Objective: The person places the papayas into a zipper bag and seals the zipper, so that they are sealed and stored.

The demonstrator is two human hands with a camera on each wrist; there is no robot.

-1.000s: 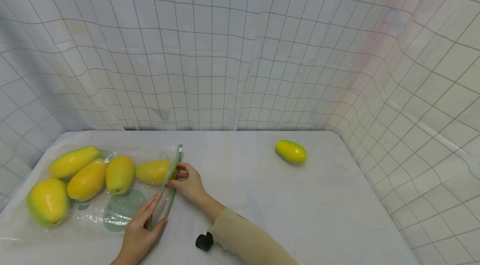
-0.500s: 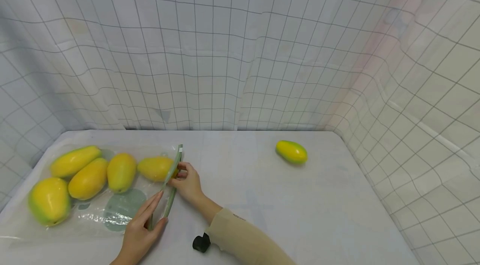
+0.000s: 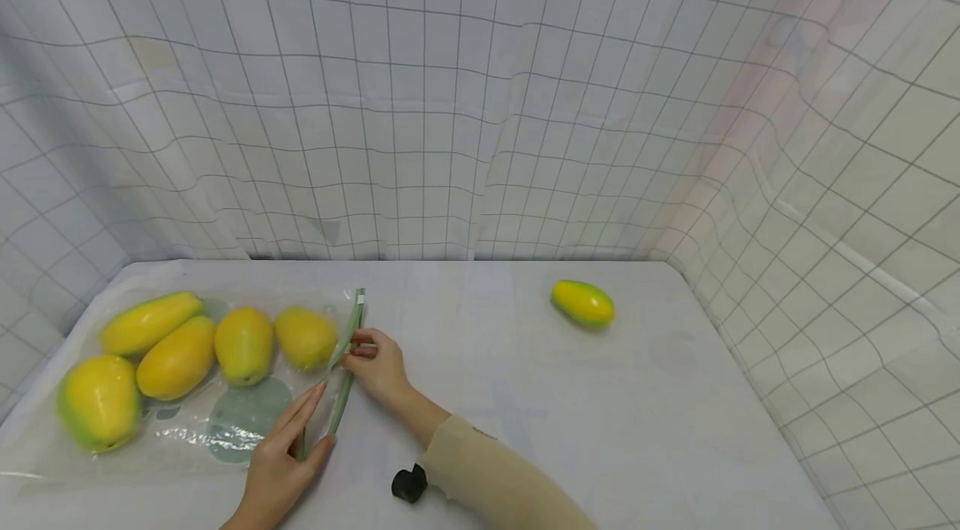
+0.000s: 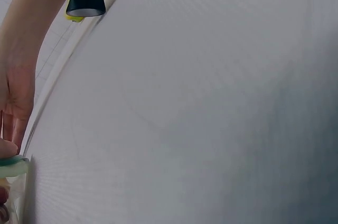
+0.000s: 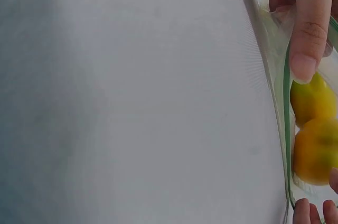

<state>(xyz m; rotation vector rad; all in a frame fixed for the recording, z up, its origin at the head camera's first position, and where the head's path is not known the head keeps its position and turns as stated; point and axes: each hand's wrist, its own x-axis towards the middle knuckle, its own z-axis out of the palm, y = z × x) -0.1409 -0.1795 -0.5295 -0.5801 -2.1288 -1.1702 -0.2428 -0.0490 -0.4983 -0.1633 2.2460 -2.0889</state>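
A clear zip bag [image 3: 247, 422] with a green strip lies flat at the left of the table. Several yellow-green papayas are inside, the one nearest the mouth [image 3: 303, 337] lying just past the strip. My left hand [image 3: 279, 459] holds the near part of the mouth apart, thumb and fingers on its two edges. At the far part of the mouth is my right hand [image 3: 382, 367], its fingers loosely bent, with no fruit between them. In the right wrist view its thumb [image 5: 309, 44] overlaps the green strip, and two papayas [image 5: 317, 152] show beyond.
One loose papaya [image 3: 582, 303] lies on the white table [image 3: 637, 430] toward the back right. A black wrist camera [image 3: 408, 482] sits beside the right sleeve [image 3: 495, 472]. A checked curtain [image 3: 450, 97] hangs behind and along the sides.
The papaya at the mouth has slipped out of my right hand and turned, moving a little left, deeper into the bag. Both hands stay nearly where they were.
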